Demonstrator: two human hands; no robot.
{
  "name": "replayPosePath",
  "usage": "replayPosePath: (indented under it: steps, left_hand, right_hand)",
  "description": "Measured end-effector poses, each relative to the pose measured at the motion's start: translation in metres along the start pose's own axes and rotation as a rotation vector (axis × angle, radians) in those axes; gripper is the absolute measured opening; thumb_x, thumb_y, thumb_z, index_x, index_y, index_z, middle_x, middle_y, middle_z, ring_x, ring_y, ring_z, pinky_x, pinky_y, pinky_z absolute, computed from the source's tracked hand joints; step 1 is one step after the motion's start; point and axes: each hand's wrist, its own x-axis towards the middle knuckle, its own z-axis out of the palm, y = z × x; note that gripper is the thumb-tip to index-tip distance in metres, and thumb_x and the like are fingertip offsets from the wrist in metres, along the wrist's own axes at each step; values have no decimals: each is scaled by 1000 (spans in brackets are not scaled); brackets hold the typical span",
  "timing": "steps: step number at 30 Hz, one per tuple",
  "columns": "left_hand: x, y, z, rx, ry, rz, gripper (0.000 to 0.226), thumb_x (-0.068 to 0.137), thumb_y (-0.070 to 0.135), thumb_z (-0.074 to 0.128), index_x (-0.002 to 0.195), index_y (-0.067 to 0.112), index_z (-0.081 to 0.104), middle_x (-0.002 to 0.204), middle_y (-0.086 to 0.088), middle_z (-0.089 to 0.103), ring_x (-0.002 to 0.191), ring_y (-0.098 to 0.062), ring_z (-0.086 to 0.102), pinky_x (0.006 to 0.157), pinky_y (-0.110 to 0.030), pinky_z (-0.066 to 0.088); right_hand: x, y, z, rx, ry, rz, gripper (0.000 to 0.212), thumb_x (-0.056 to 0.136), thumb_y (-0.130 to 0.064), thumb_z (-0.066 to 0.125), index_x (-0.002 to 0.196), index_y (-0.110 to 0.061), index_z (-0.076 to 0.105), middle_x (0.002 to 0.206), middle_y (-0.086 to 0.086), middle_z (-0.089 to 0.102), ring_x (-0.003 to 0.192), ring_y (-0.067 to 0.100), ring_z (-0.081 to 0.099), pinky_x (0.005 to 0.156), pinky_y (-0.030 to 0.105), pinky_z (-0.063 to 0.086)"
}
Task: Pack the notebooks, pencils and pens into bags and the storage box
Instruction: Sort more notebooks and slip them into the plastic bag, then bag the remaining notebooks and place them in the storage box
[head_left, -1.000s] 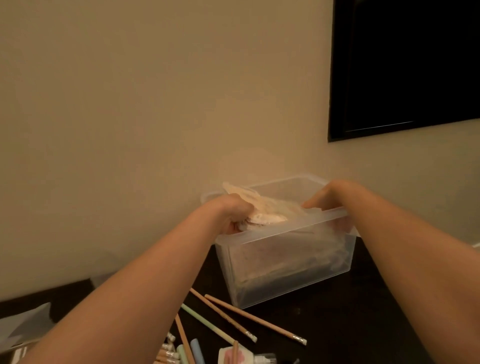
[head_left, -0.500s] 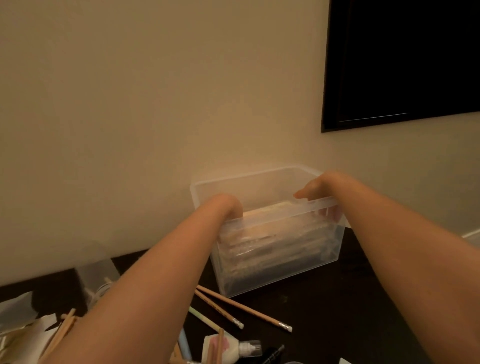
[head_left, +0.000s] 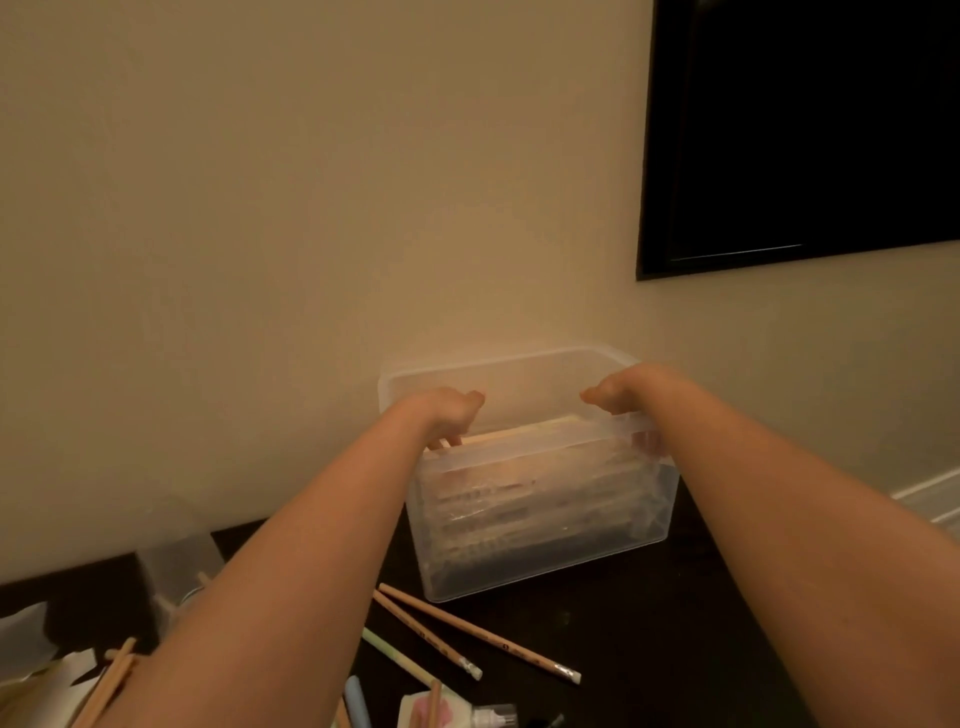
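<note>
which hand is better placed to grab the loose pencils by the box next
Left, likely: the loose pencils lie just beside the left forearm, in front of the storage box. The right hand is farther off than the left hand; both reach into the box.

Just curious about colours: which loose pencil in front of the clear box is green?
The pale green pencil, the leftmost of the three lying just in front of the storage box. The other two, the wooden pencils, are plain tan with white erasers.

Dim, warm yellowish light; soft, slightly blurred picture, with wide-angle bending at edges.
</note>
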Motion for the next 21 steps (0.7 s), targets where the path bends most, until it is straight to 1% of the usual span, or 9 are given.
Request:
replayPosePath:
  steps: [1, 3, 5, 6, 8, 12, 14, 17, 21]
  left_hand:
    - [-3, 1, -1, -18, -11, 6, 59, 102, 44, 17, 138, 3, 39, 139, -13, 47, 125, -30, 45, 89, -29, 34]
    - [-9, 2, -3, -26, -40, 37, 57, 102, 43, 23, 137, 2, 40, 138, -14, 46, 126, -29, 45, 94, -30, 35]
    - [-15, 1, -7, -36, -25, 108, 52, 101, 39, 32, 136, 2, 42, 136, -13, 49, 122, -25, 49, 98, -33, 37]
    - [-19, 1, -10, -68, -11, 152, 49, 101, 37, 35, 135, 3, 43, 134, -12, 51, 120, -24, 51, 98, -35, 38]
    - [-31, 1, -18, -118, 14, 234, 46, 100, 35, 39, 133, 6, 46, 129, -10, 54, 115, -21, 54, 95, -36, 42]
    - [-72, -4, -36, 27, 70, 351, 41, 99, 37, 39, 125, 8, 53, 120, -7, 60, 107, -19, 58, 82, -29, 44]
    - [-98, -10, -44, 111, 63, 385, 41, 99, 38, 39, 124, 9, 53, 118, -5, 60, 104, -16, 59, 84, -29, 44]
    - [-140, -20, -52, 249, 43, 395, 42, 98, 41, 40, 126, 12, 52, 116, -2, 60, 102, -15, 58, 95, -33, 45]
    - [-195, -38, -54, 350, 60, 365, 43, 97, 43, 40, 128, 16, 50, 115, 1, 60, 102, -13, 59, 93, -31, 44]
  right_hand:
    - [-2, -1, 1, 2, 28, -19, 54, 102, -35, 35, 145, -4, 30, 151, 17, 30, 138, 32, 32, 111, 38, 27]
    - [-5, -2, -1, -13, 119, -87, 49, 102, -34, 37, 138, 0, 42, 143, 19, 42, 128, 34, 44, 107, 39, 36]
    - [-11, -4, -7, 16, 193, -194, 44, 100, -32, 41, 124, 3, 54, 120, 20, 61, 107, 33, 61, 96, 42, 48]
    - [-16, -6, -11, 51, 206, -246, 41, 100, -31, 43, 120, 3, 57, 110, 18, 65, 97, 30, 65, 91, 44, 52]
    - [-30, -13, -19, 81, 230, -333, 37, 100, -30, 45, 118, -1, 58, 102, 13, 67, 88, 25, 67, 86, 43, 54]
    - [-68, -27, -24, 48, 188, -422, 35, 99, -29, 47, 119, -3, 59, 101, 10, 66, 86, 23, 67, 84, 40, 55]
    - [-90, -32, -18, 6, 144, -442, 33, 98, -29, 49, 118, -5, 59, 102, 10, 66, 86, 22, 67, 83, 39, 56]
    - [-128, -39, -6, -50, 88, -486, 32, 97, -29, 51, 119, -9, 59, 102, 8, 66, 86, 19, 67, 81, 34, 56]
    - [-178, -47, 12, -77, 17, -567, 32, 96, -30, 51, 123, -12, 57, 103, 4, 64, 86, 16, 66, 74, 27, 54]
